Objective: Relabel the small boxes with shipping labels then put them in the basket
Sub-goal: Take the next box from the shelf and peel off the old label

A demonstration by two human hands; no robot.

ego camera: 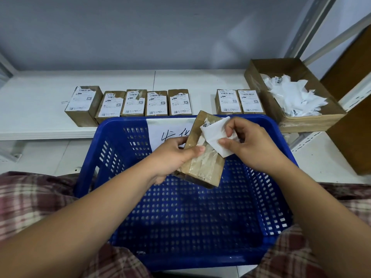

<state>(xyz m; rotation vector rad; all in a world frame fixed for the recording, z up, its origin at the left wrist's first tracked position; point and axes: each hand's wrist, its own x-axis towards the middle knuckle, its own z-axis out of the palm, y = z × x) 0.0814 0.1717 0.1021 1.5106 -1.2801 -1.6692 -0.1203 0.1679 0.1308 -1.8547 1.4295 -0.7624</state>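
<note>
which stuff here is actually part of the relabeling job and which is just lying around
Part of the job:
- held box, in the left hand grip
- white label, pinched by the right hand
- seven labelled boxes in a row on the shelf
- blue basket
- cardboard tray of peeled white scraps

Just lying about:
- brown board at right
- metal shelf upright

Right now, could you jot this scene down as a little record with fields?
left hand: holds small box over basket
right hand: pinches white label, partly peeled from that box
basket: blue, no boxes visible inside
shelf boxes: seven in a row, labels on
cardboard tray: heap of peeled white scraps
</note>
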